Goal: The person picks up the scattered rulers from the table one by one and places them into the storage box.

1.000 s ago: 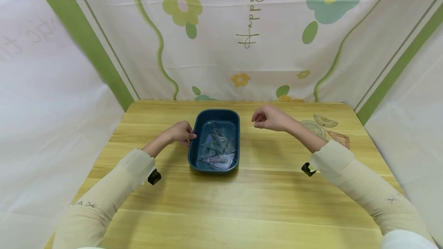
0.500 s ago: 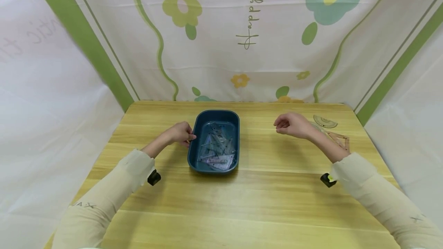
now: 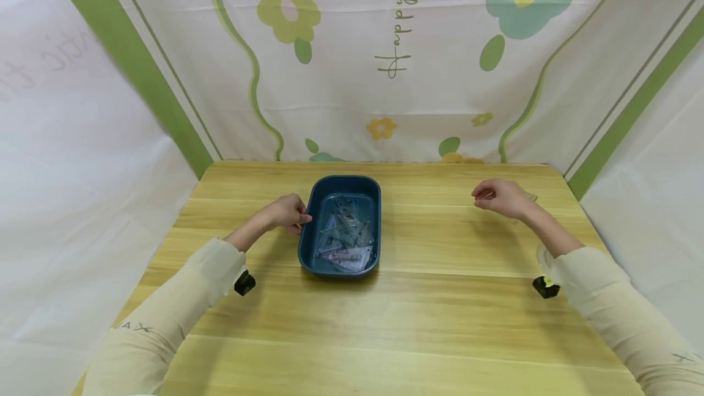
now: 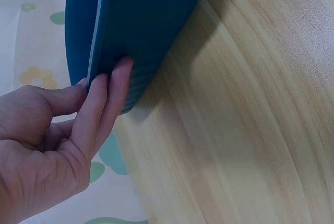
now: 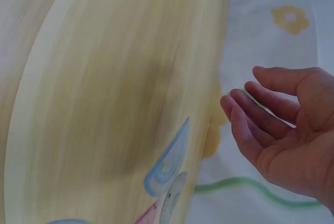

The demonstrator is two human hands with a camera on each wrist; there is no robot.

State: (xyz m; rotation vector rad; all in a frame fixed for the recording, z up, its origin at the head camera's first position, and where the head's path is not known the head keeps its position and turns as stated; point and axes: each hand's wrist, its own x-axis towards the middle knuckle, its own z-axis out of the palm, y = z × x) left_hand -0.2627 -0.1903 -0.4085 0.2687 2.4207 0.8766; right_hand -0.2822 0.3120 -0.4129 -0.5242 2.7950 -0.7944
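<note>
In the head view my left hand [image 3: 287, 212] holds the left wall of a dark blue rectangular bin [image 3: 377, 225]. The left wrist view shows thumb and fingers pinching the bin's rim [image 4: 98, 31]. Inside the bin lie several clear plastic set squares and similar pieces [image 3: 345, 231], overlapping. My right hand [image 3: 503, 196] hovers over the right part of the table, fingers loosely bent, nothing seen in them. Below it in the right wrist view lie a half-round protractor [image 5: 169, 164], a round clear piece [image 5: 174, 197] and a pink triangle [image 5: 148, 212]. My right arm mostly hides these in the head view.
The wooden table [image 3: 396, 329] reaches back to a white curtain [image 3: 335, 78] with flower prints. White cloth walls stand at left and right. A clear curved piece [image 3: 541, 255] shows beside my right cuff. In the right wrist view a blue curved edge [image 5: 68, 221] shows at the bottom.
My right hand has moved right, away from the bin, and its arm now covers the protractor and triangle on the right. The left hand and the bin have stayed put.
</note>
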